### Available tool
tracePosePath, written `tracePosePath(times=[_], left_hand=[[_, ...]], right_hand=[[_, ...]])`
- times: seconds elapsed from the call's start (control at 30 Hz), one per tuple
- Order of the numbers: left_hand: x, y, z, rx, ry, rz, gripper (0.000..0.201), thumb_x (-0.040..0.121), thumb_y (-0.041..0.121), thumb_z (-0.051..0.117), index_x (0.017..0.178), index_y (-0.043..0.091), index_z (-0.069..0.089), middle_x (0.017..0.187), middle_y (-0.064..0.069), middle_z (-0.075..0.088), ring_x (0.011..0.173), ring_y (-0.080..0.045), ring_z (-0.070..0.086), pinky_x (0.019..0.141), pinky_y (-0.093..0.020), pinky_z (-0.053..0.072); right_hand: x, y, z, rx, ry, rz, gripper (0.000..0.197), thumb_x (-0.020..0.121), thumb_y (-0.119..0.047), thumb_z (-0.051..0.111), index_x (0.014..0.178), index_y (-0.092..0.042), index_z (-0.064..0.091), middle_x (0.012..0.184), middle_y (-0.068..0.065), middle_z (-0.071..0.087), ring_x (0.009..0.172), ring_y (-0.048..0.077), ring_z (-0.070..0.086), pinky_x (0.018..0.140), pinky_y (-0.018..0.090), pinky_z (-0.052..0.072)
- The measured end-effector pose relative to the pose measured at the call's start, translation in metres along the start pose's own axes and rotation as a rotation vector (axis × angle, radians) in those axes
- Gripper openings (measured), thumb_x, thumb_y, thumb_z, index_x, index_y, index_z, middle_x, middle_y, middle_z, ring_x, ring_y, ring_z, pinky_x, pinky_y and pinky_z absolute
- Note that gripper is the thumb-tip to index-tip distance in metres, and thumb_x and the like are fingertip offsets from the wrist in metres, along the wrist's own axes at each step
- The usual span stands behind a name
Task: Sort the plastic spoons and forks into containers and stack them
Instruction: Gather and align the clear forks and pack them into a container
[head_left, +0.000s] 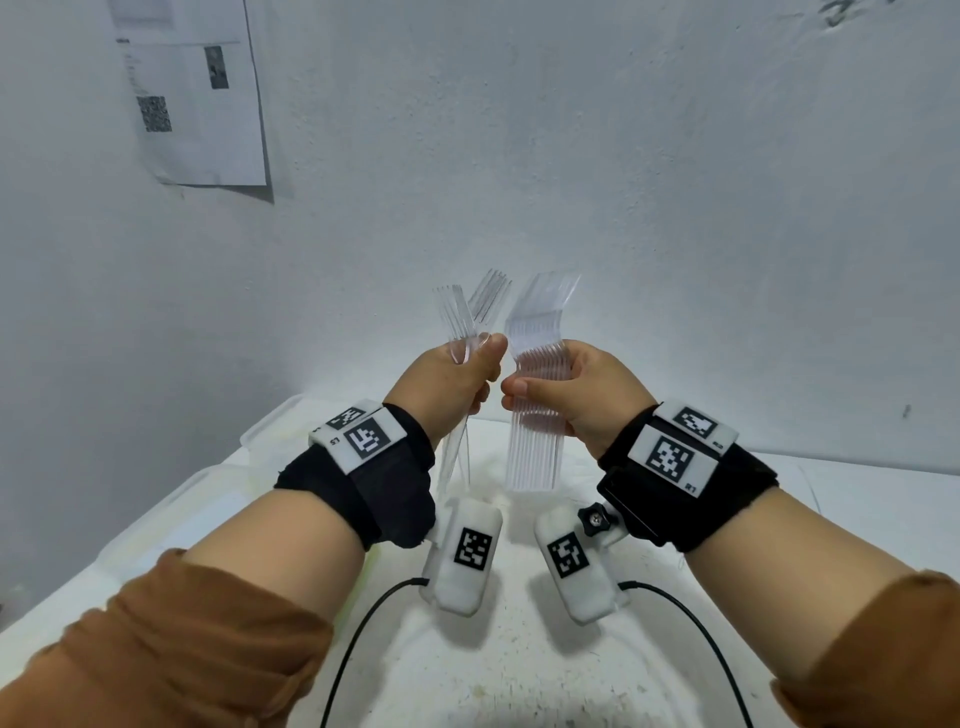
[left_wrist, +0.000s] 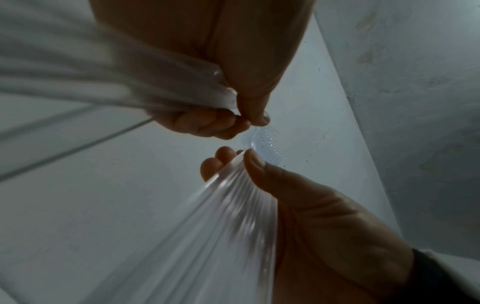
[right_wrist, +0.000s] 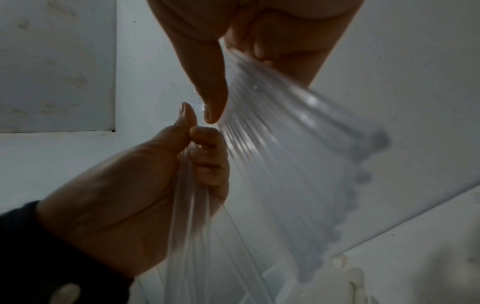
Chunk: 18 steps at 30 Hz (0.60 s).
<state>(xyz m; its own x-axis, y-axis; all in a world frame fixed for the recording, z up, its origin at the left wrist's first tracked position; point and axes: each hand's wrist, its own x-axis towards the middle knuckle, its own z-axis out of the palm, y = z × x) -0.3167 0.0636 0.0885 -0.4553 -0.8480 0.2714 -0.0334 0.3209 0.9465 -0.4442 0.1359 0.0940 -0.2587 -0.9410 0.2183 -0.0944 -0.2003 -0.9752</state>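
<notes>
Both hands are raised close together in front of the wall. My left hand (head_left: 467, 379) grips a few clear plastic forks (head_left: 462, 317) by their necks, with the tines up and fanned apart and the handles hanging down. My right hand (head_left: 550, 395) pinches a neat stack of several clear forks (head_left: 537, 358), tines up, thumb in front and fingers behind. In the left wrist view the stack (left_wrist: 233, 216) shows below, held in the right hand (left_wrist: 324, 226). In the right wrist view the left hand (right_wrist: 124, 185) holds its loose forks (right_wrist: 194, 226) beside the stack (right_wrist: 285, 144).
Below the hands lies a white rimmed tray or lid (head_left: 270, 431) on the white table. A printed sheet (head_left: 192, 93) hangs on the wall at the upper left. The wall stands close behind the forks. Black cables (head_left: 363, 623) trail from the wrist cameras.
</notes>
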Motion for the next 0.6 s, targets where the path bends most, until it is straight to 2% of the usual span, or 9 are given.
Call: tracePosePath(times=[0.17, 0.23, 0.3, 0.33, 0.47, 0.6], left_hand=[[-0.001, 0.004, 0.006, 0.059, -0.017, 0.033, 0.035, 0.096, 0.041, 0.044, 0.069, 0.019, 0.04, 0.064, 0.004, 0.045, 0.049, -0.009, 0.038, 0.051, -0.021, 0.034], [-0.001, 0.003, 0.009, 0.064, -0.009, 0.031, 0.032, 0.096, 0.041, 0.045, 0.075, 0.018, 0.04, 0.068, 0.003, 0.045, 0.048, -0.009, 0.038, 0.049, -0.02, 0.033], [-0.003, 0.003, 0.013, 0.068, 0.017, 0.005, 0.028, 0.096, 0.038, 0.046, 0.086, 0.013, 0.045, 0.075, 0.003, 0.048, 0.053, -0.01, 0.041, 0.052, -0.022, 0.035], [-0.004, 0.003, 0.015, 0.055, 0.025, -0.013, 0.024, 0.096, 0.034, 0.047, 0.087, 0.012, 0.047, 0.077, 0.001, 0.048, 0.056, -0.011, 0.042, 0.054, -0.023, 0.035], [-0.006, 0.003, 0.021, -0.023, 0.002, -0.086, 0.012, 0.092, 0.011, 0.047, 0.079, 0.012, 0.049, 0.071, -0.004, 0.045, 0.06, -0.015, 0.042, 0.056, -0.025, 0.034], [-0.006, 0.0, 0.027, 0.023, -0.039, -0.04, 0.01, 0.094, 0.015, 0.048, 0.086, 0.013, 0.053, 0.074, -0.002, 0.052, 0.068, -0.016, 0.049, 0.07, -0.031, 0.04]], right_hand=[[-0.002, 0.0, -0.006, 0.002, 0.0, 0.005, 0.019, 0.079, -0.004, 0.072, 0.086, -0.016, 0.058, 0.084, 0.003, 0.068, 0.072, 0.012, 0.069, 0.062, 0.025, 0.054], [-0.004, -0.001, -0.009, 0.011, 0.002, 0.006, 0.02, 0.078, -0.004, 0.072, 0.086, -0.016, 0.059, 0.082, 0.002, 0.068, 0.071, 0.012, 0.069, 0.061, 0.025, 0.054], [-0.006, -0.002, -0.011, 0.011, -0.002, 0.004, 0.02, 0.078, -0.003, 0.072, 0.086, -0.016, 0.059, 0.081, 0.002, 0.068, 0.072, 0.013, 0.069, 0.06, 0.024, 0.054], [-0.007, -0.002, -0.012, 0.011, -0.004, 0.003, 0.019, 0.078, -0.003, 0.072, 0.086, -0.016, 0.059, 0.081, 0.002, 0.068, 0.072, 0.013, 0.069, 0.06, 0.024, 0.054], [-0.012, 0.0, -0.017, 0.011, -0.004, 0.006, 0.02, 0.078, -0.003, 0.072, 0.088, -0.015, 0.059, 0.08, 0.002, 0.068, 0.07, 0.011, 0.069, 0.06, 0.023, 0.055], [-0.017, 0.001, -0.022, 0.007, -0.01, 0.011, 0.02, 0.078, -0.002, 0.071, 0.088, -0.014, 0.059, 0.081, 0.001, 0.068, 0.071, 0.013, 0.069, 0.061, 0.023, 0.055]])
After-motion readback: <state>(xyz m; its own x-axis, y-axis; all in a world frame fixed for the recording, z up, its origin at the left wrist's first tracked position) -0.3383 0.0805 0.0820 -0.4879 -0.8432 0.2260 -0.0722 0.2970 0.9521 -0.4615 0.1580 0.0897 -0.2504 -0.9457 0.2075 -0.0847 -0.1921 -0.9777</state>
